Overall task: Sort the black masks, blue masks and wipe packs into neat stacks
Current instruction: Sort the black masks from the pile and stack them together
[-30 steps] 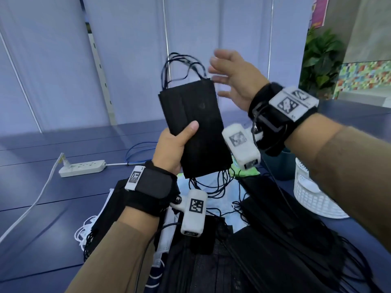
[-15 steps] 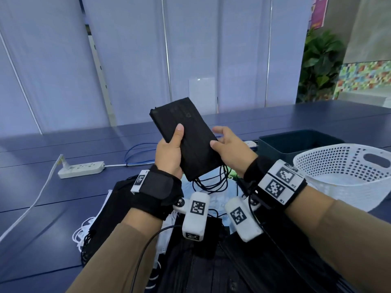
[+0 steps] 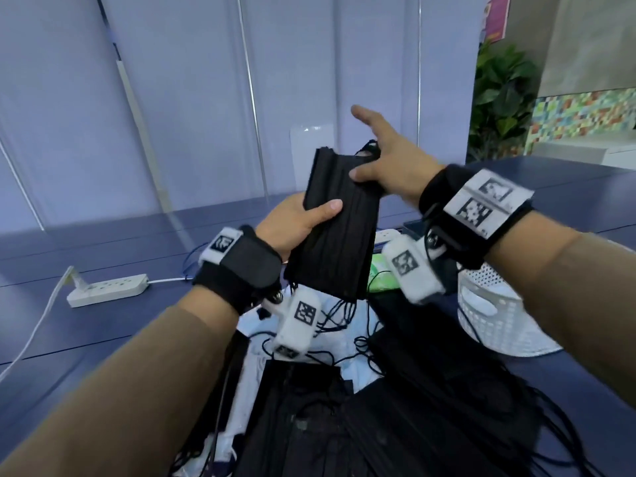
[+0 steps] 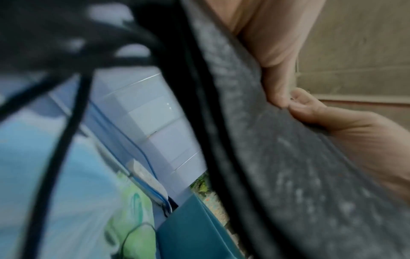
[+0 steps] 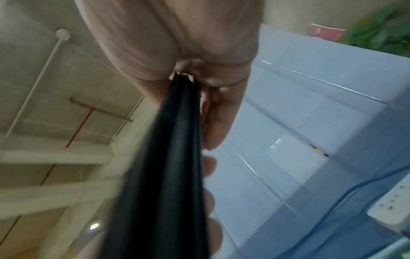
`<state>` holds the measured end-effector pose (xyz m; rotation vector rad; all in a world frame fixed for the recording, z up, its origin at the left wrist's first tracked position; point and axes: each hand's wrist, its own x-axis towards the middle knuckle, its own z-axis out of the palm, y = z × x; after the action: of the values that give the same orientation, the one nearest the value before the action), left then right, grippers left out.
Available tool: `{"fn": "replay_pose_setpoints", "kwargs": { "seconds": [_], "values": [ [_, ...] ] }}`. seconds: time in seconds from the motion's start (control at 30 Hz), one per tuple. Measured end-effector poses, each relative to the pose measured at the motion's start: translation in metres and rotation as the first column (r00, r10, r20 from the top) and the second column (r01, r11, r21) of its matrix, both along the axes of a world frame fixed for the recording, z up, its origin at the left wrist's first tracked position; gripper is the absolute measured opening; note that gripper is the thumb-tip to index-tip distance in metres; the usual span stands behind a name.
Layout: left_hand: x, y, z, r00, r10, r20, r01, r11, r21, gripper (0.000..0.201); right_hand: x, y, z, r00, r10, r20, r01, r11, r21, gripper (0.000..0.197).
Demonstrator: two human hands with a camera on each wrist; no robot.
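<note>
A stack of black masks (image 3: 340, 235) is held upright above the table. My left hand (image 3: 303, 218) grips its lower left edge, thumb across the front. My right hand (image 3: 382, 156) is at the top right corner, where its thumb presses the front and its straight fingers lie behind. Seen edge-on in the right wrist view, the stack (image 5: 168, 166) runs into the fork of that thumb. Ear loops hang from the bottom. Below lie loose black masks (image 3: 395, 425), pale blue masks (image 3: 261, 366) and a green wipe pack (image 3: 380, 273).
A white perforated basket (image 3: 492, 321) stands at the right, with a teal bin (image 4: 190, 227) behind the pile. At the left lies a white power strip (image 3: 106, 289) with its cable. A potted plant (image 3: 499, 98) is at the far right, and blinds close off the back.
The right hand rose from the stack's lower right side to its top right corner. The stack now stands more upright and closer to me.
</note>
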<state>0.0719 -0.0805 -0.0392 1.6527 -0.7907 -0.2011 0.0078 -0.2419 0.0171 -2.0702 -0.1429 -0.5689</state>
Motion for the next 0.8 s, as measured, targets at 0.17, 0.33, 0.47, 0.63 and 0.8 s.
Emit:
{"fn": "replay_pose_setpoints", "kwargs": {
  "seconds": [0.17, 0.33, 0.47, 0.63, 0.8],
  "values": [
    [0.02, -0.037, 0.04, 0.975, -0.103, 0.195, 0.018, 0.918, 0.397, 0.012, 0.014, -0.051, 0.029, 0.971, -0.046, -0.236, -0.018, 0.965, -0.261, 0.067],
    [0.039, -0.074, 0.042, 0.98, -0.139, 0.145, 0.033, 0.824, 0.565, 0.047, 0.025, -0.088, 0.027, 0.945, -0.108, -0.308, 0.0, 0.944, -0.331, 0.045],
    [0.059, -0.082, 0.017, 0.992, -0.125, -0.024, 0.123, 0.888, 0.442, 0.019, 0.031, -0.129, 0.013, 0.93, -0.265, -0.253, 0.183, 0.934, -0.306, 0.045],
    [0.076, -0.109, -0.009, 0.957, -0.029, -0.289, 0.049, 0.997, 0.062, 0.022, 0.038, -0.18, -0.006, 0.877, -0.41, -0.251, 0.364, 0.907, -0.21, 0.043],
    [0.075, -0.168, -0.013, 0.984, 0.127, -0.122, -0.093, 0.962, 0.255, 0.019, 0.045, -0.216, -0.02, 0.777, -0.578, -0.25, 0.458, 0.791, -0.406, 0.059]
  ]
}}
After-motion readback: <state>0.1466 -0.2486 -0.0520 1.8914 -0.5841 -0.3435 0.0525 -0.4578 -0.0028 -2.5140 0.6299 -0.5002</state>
